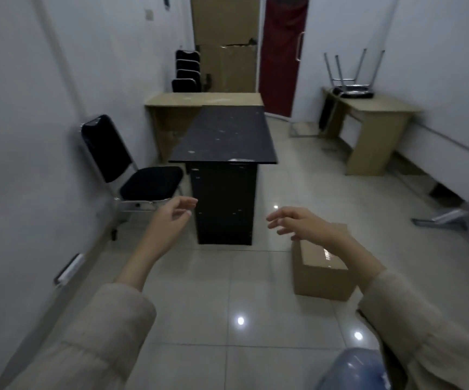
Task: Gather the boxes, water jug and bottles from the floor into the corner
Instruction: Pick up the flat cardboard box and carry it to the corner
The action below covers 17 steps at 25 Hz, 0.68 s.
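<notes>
Left hand (171, 218) and right hand (298, 223) both out front, fingers loose, holding nothing. Brown cardboard box (321, 270) on the tiles under the right forearm, translucent blue water jug (354, 370) at bottom edge — trip risk if she steps forward without looking down.

We have only one view, from a camera worn on the head. It looks forward and down along the room, over the tiled floor (227, 277) toward the far wall. The two raised hands are close to the lens, the black desk (224, 136) farther, and the wide angle bends the side walls.
</notes>
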### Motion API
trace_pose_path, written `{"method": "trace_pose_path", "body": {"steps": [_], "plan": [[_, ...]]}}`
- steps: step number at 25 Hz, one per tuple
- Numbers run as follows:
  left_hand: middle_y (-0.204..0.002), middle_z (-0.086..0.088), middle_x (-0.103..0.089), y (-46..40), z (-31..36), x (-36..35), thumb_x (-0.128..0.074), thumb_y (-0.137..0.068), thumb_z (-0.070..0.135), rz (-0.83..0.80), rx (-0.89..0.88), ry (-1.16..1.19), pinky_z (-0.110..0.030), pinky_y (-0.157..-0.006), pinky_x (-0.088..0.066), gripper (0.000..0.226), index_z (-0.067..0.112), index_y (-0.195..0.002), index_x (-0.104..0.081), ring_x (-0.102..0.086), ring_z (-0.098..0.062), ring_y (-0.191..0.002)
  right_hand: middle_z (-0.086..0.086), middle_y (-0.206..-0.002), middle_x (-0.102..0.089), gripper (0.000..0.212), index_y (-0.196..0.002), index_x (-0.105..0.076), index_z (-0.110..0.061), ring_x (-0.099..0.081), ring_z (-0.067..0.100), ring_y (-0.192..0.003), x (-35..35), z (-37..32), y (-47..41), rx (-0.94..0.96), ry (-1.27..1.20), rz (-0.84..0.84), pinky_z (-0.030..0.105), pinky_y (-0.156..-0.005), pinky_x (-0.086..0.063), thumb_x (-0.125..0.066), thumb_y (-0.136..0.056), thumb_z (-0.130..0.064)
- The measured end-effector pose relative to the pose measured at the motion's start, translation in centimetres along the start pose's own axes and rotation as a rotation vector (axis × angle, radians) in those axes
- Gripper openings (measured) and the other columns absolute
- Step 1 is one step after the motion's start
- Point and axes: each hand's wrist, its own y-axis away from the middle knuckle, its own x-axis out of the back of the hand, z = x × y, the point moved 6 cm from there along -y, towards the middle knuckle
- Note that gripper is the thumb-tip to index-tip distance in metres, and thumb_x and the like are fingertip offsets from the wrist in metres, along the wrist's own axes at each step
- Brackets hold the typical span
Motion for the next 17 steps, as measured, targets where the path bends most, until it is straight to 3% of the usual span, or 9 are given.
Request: {"method": "trace_pose_path", "body": {"steps": [4,9,17], "plan": [[-0.113,0.005,-0.059,-4.8,2.3,-9.9,-0.047,-0.093,0.009,-0.159,-0.033,0.016,-0.023,-0.090,-0.043,0.025,0.026,-0.109,-0.057,-0.054,-0.012,-0.107,-0.004,-0.115,-0.064,0.025,-0.111,-0.060,-0.024,-0.059,0.018,-0.110,7.6,7.5,1.5,-0.124,-0.092,0.165,0.038,-0.096,-0.045,-0.041,-0.094,-0.021],[-0.115,0.008,-0.056,-12.0,2.9,-19.0,-0.045,-0.094,0.013,-0.319,-0.078,0.010,-0.009,-0.077,-0.035,0.025,0.023,-0.114,-0.056,-0.050,-0.008,-0.108,-0.001,-0.119,-0.061,0.027,-0.115,-0.060,-0.020,-0.057,0.019,-0.110,13.0,14.4,-0.5,-0.228,-0.196,0.346,0.032,-0.088,-0.045,-0.041,-0.095,-0.019],[-0.114,0.007,-0.057,-28.2,0.8,-28.9,-0.042,-0.094,0.009,-0.527,-0.107,0.009,-0.024,-0.091,-0.035,0.027,0.020,-0.114,-0.058,-0.050,-0.006,-0.107,0.001,-0.118,-0.059,0.024,-0.106,-0.060,-0.023,-0.056,0.019,-0.108,20.3,21.2,-11.6,-0.370,-0.420,0.680,0.037,-0.092,-0.045,-0.040,-0.094,-0.016]]}}
